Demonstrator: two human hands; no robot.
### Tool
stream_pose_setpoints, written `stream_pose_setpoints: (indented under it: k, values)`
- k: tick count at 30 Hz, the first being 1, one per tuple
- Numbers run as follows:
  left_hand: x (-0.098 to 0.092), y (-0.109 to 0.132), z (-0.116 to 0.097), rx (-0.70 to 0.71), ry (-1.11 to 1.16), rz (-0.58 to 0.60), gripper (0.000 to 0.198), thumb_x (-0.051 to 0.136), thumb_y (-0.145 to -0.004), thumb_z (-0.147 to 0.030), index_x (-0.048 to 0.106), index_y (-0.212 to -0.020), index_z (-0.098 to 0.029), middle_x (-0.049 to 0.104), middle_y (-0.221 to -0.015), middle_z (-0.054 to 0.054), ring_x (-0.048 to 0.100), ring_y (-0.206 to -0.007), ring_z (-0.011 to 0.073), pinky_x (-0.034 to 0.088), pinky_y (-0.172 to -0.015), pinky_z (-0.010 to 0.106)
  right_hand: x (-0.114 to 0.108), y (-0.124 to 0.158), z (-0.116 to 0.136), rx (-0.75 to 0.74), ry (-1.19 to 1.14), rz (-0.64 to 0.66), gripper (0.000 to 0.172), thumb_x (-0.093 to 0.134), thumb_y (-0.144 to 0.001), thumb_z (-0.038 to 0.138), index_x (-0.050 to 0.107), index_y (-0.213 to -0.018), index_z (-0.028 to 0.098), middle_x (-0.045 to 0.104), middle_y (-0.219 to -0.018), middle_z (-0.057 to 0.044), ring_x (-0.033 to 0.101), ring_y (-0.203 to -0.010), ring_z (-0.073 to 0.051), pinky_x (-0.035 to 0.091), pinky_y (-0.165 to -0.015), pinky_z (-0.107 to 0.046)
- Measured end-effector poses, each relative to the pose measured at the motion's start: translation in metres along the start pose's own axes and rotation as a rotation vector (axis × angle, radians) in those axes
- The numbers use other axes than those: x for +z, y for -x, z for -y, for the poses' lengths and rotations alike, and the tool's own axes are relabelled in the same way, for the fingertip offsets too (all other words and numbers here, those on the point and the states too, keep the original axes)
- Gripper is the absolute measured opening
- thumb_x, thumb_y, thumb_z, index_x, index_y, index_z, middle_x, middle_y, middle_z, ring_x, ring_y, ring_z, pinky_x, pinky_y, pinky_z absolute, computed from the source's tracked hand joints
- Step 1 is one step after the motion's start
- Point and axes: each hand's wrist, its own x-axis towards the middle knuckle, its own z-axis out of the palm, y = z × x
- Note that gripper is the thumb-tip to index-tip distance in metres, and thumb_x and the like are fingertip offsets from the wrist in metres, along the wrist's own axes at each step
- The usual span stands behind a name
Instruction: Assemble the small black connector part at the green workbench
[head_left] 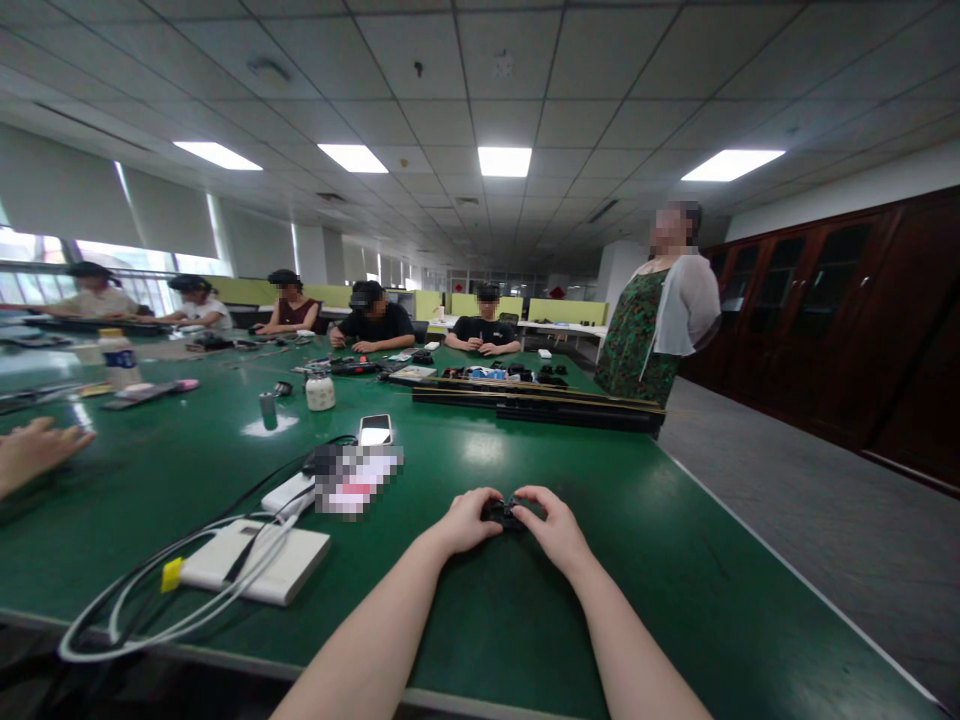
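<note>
Both of my hands meet over the green table (pixel 525 610), around a small black part (pixel 504 514). My left hand (pixel 470 519) grips its left side between thumb and fingers. From the right, my right hand (pixel 551 522) pinches the same part, its thumb lying on the top. Fingers cover much of the part, and its exact kind is too small to make out. It is at or just above the tabletop.
Left of my arms lie a white box (pixel 255 560) with looped cables, and a phone (pixel 376 430). Long black strips (pixel 540 405) lie across the table ahead. A jar (pixel 320 391) and a bottle (pixel 119 358) stand farther left. Another person's hand (pixel 41 450) reaches in at left.
</note>
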Motion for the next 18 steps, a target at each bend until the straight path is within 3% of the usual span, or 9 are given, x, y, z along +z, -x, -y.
stream_pose_setpoints:
  k: [9,14,18]
  values:
    - [-0.001,0.0,-0.002,0.011,-0.024,-0.001,0.044,0.068,-0.065,-0.023,0.058,-0.108,-0.02,0.064,-0.106,0.005,0.058,-0.101,0.0249,0.044,-0.09,0.035,0.002,0.003,-0.007,-0.032,0.116,0.079,0.016,0.06,-0.071,0.029,0.067,-0.085,0.024,0.065,-0.094,-0.003,0.058,-0.092,-0.02,0.043,-0.088,-0.036]
    - [-0.001,0.0,-0.003,0.0,0.052,-0.012,0.041,0.065,-0.066,-0.019,0.058,-0.106,-0.02,0.066,-0.103,0.004,0.06,-0.096,0.0211,0.046,-0.087,0.031,0.005,0.005,-0.01,-0.021,0.319,0.121,0.016,0.062,-0.07,0.026,0.067,-0.085,0.028,0.065,-0.095,-0.002,0.057,-0.091,-0.022,0.042,-0.084,-0.037]
    - [-0.001,0.001,-0.004,-0.027,0.105,-0.002,0.039,0.063,-0.067,-0.018,0.058,-0.106,-0.019,0.067,-0.098,0.004,0.062,-0.089,0.0185,0.048,-0.082,0.028,0.005,0.005,-0.011,-0.03,0.327,0.122,0.016,0.062,-0.07,0.027,0.067,-0.085,0.029,0.065,-0.095,-0.002,0.057,-0.091,-0.021,0.042,-0.084,-0.036]
